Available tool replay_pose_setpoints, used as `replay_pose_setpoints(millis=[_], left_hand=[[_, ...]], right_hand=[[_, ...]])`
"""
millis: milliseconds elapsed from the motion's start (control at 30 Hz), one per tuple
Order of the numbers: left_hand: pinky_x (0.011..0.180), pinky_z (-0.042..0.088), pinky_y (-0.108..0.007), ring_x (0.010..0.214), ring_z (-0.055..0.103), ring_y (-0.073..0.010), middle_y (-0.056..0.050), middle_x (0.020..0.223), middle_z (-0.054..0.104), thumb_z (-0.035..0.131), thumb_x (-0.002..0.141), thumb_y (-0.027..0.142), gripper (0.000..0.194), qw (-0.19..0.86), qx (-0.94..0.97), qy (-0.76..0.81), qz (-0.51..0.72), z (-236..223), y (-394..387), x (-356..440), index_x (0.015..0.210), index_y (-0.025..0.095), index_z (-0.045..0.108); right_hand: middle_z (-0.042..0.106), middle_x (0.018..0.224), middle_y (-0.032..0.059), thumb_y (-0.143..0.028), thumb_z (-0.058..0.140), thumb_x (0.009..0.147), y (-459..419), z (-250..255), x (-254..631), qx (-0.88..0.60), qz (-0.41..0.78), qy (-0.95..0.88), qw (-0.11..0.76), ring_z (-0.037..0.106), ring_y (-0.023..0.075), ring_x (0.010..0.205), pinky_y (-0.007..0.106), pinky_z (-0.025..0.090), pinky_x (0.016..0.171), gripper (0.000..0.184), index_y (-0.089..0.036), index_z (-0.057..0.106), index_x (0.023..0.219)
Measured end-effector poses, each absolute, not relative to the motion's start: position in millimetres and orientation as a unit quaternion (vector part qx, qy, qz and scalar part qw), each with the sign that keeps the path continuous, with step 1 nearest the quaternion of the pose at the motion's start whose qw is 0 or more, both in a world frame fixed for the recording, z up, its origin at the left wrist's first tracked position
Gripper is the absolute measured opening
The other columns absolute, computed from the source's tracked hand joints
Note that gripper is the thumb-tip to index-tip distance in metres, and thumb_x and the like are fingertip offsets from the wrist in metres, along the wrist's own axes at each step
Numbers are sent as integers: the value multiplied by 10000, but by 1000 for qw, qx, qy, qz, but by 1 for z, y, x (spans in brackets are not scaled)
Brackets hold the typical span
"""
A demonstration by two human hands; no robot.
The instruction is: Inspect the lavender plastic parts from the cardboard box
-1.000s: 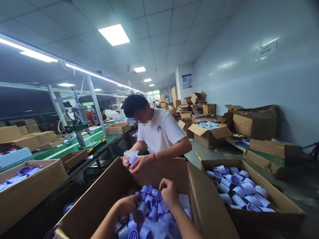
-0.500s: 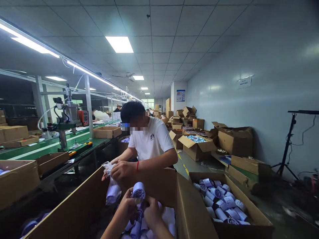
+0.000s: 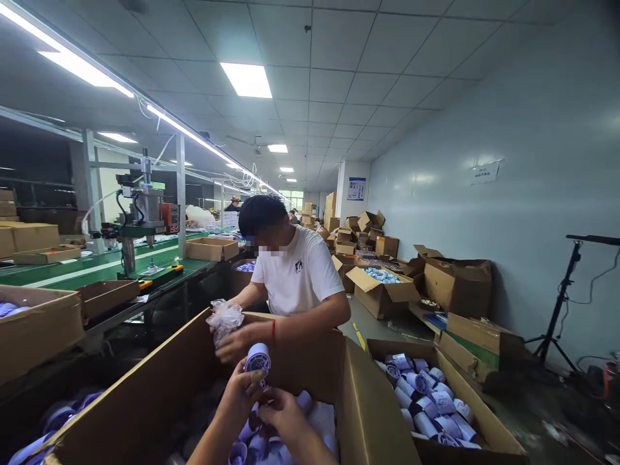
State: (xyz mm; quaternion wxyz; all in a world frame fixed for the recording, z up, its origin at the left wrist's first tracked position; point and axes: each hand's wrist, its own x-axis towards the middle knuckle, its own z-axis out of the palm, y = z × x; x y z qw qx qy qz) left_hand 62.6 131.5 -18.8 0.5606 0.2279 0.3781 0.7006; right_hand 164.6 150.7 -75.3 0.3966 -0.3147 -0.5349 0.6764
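Observation:
My left hand (image 3: 236,395) is closed around a white plastic cylinder (image 3: 258,357), whose round end with a ribbed, dark-looking inside faces me. Just below and to the right of it is my right hand (image 3: 283,413), its fingers curled together; whatever they pinch, if anything, is too small to make out. Both hands are over a large cardboard box (image 3: 361,394) with several similar white cylinders (image 3: 259,442) in it. Across the box a co-worker's hand (image 3: 237,342) is beside a bunched clear plastic bag (image 3: 227,320).
The co-worker in a white shirt (image 3: 295,271) leans over the box's far edge. An open carton (image 3: 484,420) of white cylinders stands at right. A green conveyor bench (image 3: 165,258) with a press machine (image 3: 143,210) runs along the left. A black tripod (image 3: 557,303) stands by the wall.
My left hand has shifted the cylinder slightly left and up. My right hand has moved down from beside it. The bagged cylinder has left the co-worker's hands, which now have bunched plastic.

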Motion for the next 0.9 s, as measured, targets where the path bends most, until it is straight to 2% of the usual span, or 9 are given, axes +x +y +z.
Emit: replay_pose_setpoints(millis=[133,367,500,633,700,800,900], left_hand=[[416,326,-179,389,376,-44,89,486,454,653,424,72,371,567,206,357,713,-14,128,63,763,190,558],[454,359,-187,463,466,-61,64,576,531,647,433,66,333,577,177,337,723,-10,125,55,720,188,530],[466,365,-199,482,501,-82,51,613,530,650,505,85,340,545,195,380,721,-12,131,52,805,194,534],[440,333,-190,457,483,-82,64,622,505,642,598,130,351,497,188,441,723,-17,141,46,898,226,487],[463,371,-199,496,527,-94,53,686,530,640,621,127,386,468,185,462,730,-20,144,43,941,240,457],[544,467,-255,577,598,-129,33,766,536,702,575,76,512,446,180,472,739,-23,145,39,967,241,417],[604,504,-279,610,620,-139,18,782,548,738,512,4,603,455,185,450,746,-22,141,40,968,225,410]], right_hand=[[561,518,-45,-512,796,416,154,-70,169,-332,671,-499,436,467,100,440,246,342,468,497,-184,581,722],[578,562,-37,-490,838,354,160,-73,170,-323,665,-464,488,470,100,476,240,350,471,517,-189,564,672],[590,589,-28,-467,828,389,160,-67,174,-304,664,-443,521,519,125,522,251,370,501,481,-198,551,677],[527,500,-55,-484,786,443,161,-57,184,-353,603,-462,547,456,100,462,248,349,502,438,-201,504,622],[479,464,-70,-516,752,486,161,-52,190,-379,567,-480,552,406,88,428,242,312,470,433,-211,461,586],[442,474,-81,-531,719,548,159,-44,198,-387,533,-490,571,370,79,427,233,287,450,423,-218,438,590],[476,493,-73,-578,701,570,157,-38,203,-367,543,-485,578,400,94,452,229,302,449,433,-211,513,703]])
